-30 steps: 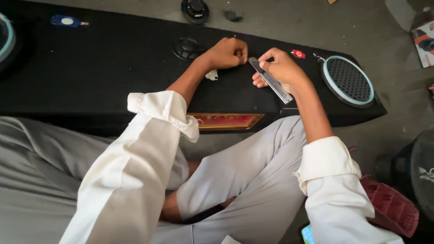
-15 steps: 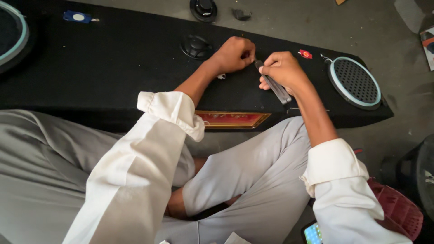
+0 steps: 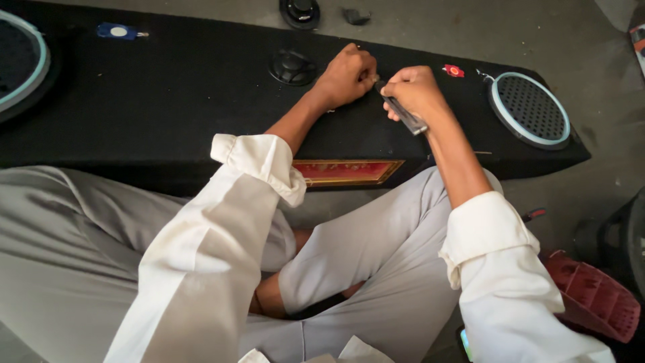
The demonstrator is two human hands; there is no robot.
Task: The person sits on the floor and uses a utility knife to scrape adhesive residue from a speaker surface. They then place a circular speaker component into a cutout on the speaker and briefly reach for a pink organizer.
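A long black speaker box lies across the floor in front of my crossed legs. My right hand grips a slim grey metal tool, its tip pointing at the top of the box. My left hand is closed beside that tip, pinching something small that I cannot make out. The two hands nearly touch near the box's middle. A small black round part sits on the box just left of my left hand.
A round speaker grille with a pale ring sits at the box's right end, another at the left. A red button, a blue tag, a loose black speaker and a red basket lie around.
My hands have stayed together on the box with the tool held the same way. The view has shifted slightly, bringing the hands a little lower and leftward in the picture.
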